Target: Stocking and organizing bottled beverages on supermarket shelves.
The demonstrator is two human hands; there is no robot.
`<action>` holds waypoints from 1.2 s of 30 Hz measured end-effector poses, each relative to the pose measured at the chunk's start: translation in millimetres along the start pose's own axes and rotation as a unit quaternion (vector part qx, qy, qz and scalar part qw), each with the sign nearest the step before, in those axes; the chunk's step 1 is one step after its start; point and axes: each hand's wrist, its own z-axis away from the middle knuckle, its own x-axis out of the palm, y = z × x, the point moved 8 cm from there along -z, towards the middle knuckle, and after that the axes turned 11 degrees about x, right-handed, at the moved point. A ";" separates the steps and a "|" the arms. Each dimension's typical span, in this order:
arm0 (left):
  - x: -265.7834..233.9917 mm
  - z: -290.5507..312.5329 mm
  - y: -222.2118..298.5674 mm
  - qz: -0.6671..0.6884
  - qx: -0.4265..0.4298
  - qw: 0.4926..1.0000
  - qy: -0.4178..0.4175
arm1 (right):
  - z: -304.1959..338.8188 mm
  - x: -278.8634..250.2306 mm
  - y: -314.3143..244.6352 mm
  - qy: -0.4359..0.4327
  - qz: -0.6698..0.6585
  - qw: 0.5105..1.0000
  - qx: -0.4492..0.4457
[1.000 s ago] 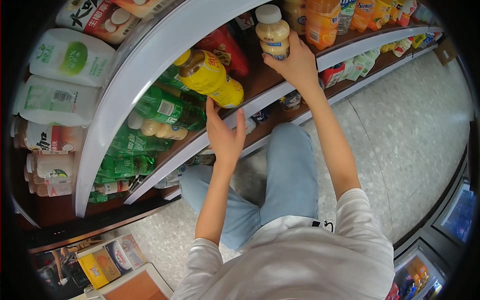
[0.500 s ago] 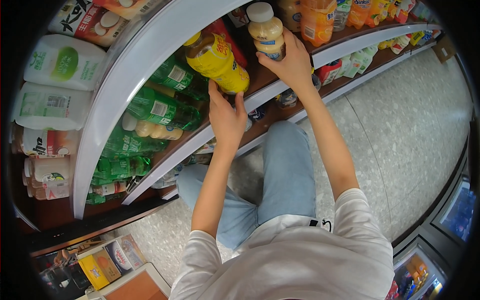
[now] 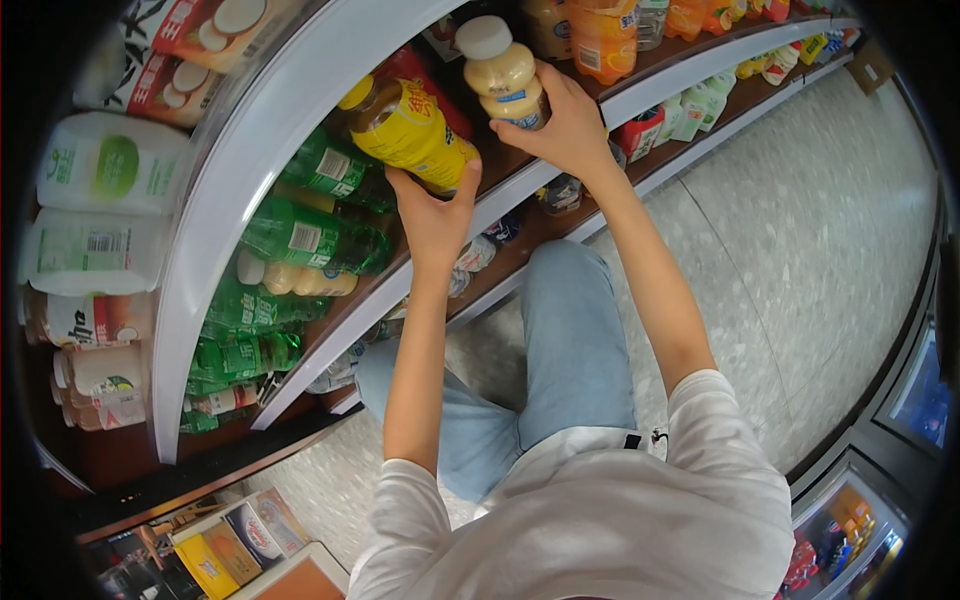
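My left hand (image 3: pixel 436 205) grips the lower end of a bottle of brown drink (image 3: pixel 408 135) with a yellow label and yellow cap. The bottle tilts, its cap toward the upper left, over the shelf. Around the waist of a cream-coloured drink bottle (image 3: pixel 505 75) with a white cap, my right hand (image 3: pixel 562 120) is closed. That bottle stands nearly upright beside the yellow one. A red package (image 3: pixel 415 72) shows partly behind the yellow-labelled bottle. Green bottles (image 3: pixel 300 235) lie on their sides left of my left hand.
White shelf edges (image 3: pixel 500 200) curve across in front of me. Cartons and white bottles (image 3: pixel 115 165) fill the upper shelf at left. Orange drink bottles (image 3: pixel 603 40) stand to the right. Boxes (image 3: pixel 235 545) sit at lower left, and a glass-fronted cooler (image 3: pixel 850 520) is at lower right.
Both hands and their bottles appear slightly farther left in view. The shelves have shifted too, as the view has turned a little. Both grips stay the same.
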 end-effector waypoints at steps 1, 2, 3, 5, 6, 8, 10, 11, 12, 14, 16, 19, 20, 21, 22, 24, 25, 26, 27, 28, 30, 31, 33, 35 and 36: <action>2.8 -2.8 -1.6 0.036 -0.029 0.999 0.002 | -0.2 -0.6 0.3 -0.002 -0.002 1.000 -0.016; 6.2 -5.3 -0.2 0.038 -0.025 0.999 -0.005 | 0.0 -3.6 2.7 0.005 -0.001 1.000 -0.012; 7.4 -5.1 -3.2 0.061 -0.038 0.997 -0.006 | 2.3 -1.8 -1.9 -0.012 -0.007 1.000 -0.019; 9.9 -4.8 -8.6 0.107 -0.064 0.992 -0.009 | 5.4 1.0 -8.1 -0.046 -0.019 0.999 -0.013; 11.9 -5.3 -8.3 0.109 -0.063 0.992 -0.017 | 5.3 -0.4 -6.0 -0.039 -0.018 0.999 -0.008; 14.8 -4.2 -13.6 0.124 -0.103 0.987 -0.027 | 6.1 -2.2 -5.7 -0.038 -0.019 0.999 -0.028; 14.4 -4.0 -13.4 0.130 -0.109 0.985 -0.033 | 5.1 -3.7 -6.2 -0.039 -0.035 0.998 -0.029; 13.5 -2.5 -13.4 0.136 -0.117 0.983 -0.032 | 3.7 -0.3 -1.7 -0.061 -0.059 0.996 -0.013; 13.7 -2.5 -12.0 0.142 -0.124 0.982 -0.029 | 2.3 1.6 0.3 -0.085 -0.083 0.993 0.000; 14.8 -3.4 -12.2 0.139 -0.120 0.983 -0.033 | 2.7 -0.6 0.2 -0.082 -0.078 0.994 0.004; 11.7 -4.6 -11.9 0.131 -0.117 0.984 -0.031 | 4.9 0.3 -4.1 -0.085 -0.077 0.993 0.006; 13.4 -7.0 -11.9 0.143 -0.137 0.979 -0.047 | 6.0 -0.7 -5.1 -0.090 -0.063 0.994 0.016; 15.5 -7.6 -11.3 0.148 -0.144 0.977 -0.057 | 6.3 -0.8 -4.1 -0.087 -0.065 0.994 0.013; 16.3 -8.7 -10.8 0.153 -0.151 0.974 -0.067 | 5.8 -2.0 -5.9 -0.083 -0.067 0.994 0.010; 15.7 -10.3 -11.7 0.153 -0.150 0.975 -0.067 | 5.7 -3.6 -7.0 -0.082 -0.068 0.994 0.009; 16.7 -12.4 -17.9 0.153 -0.165 0.972 -0.075 | 6.1 -2.7 -6.6 -0.102 -0.071 0.992 0.030; 15.5 -14.5 -19.9 0.151 -0.164 0.972 -0.075 | 6.5 -1.8 -6.8 -0.102 -0.072 0.992 0.029; 15.7 -16.6 -21.5 0.168 -0.163 0.969 -0.076 | 7.3 -1.8 -7.3 -0.088 -0.064 0.994 0.020; 17.8 -18.9 -20.9 0.187 -0.162 0.966 -0.078 | 7.9 -2.8 -7.5 -0.075 -0.055 0.996 0.011; 19.3 -21.3 -21.1 0.187 -0.161 0.966 -0.078 | 7.9 -1.3 -6.4 -0.074 -0.055 0.996 0.011; 23.7 -27.1 -19.8 0.195 -0.147 0.966 -0.088 | 6.5 -5.7 -6.7 -0.028 -0.065 0.997 -0.005; 24.2 -30.0 -20.5 0.195 -0.147 0.966 -0.087 | 6.3 -4.9 -6.1 -0.028 -0.065 0.997 -0.006; 27.4 -34.8 -25.4 0.199 -0.158 0.961 -0.109 | 6.5 -5.7 -5.0 -0.017 -0.064 0.998 -0.008; 30.8 -41.8 -32.2 0.198 -0.155 0.960 -0.120 | 7.0 -5.6 -4.7 -0.012 -0.060 0.998 -0.011; 34.2 -44.8 -32.3 0.195 -0.151 0.960 -0.131 | 7.0 -6.5 -5.0 -0.006 -0.057 0.998 -0.014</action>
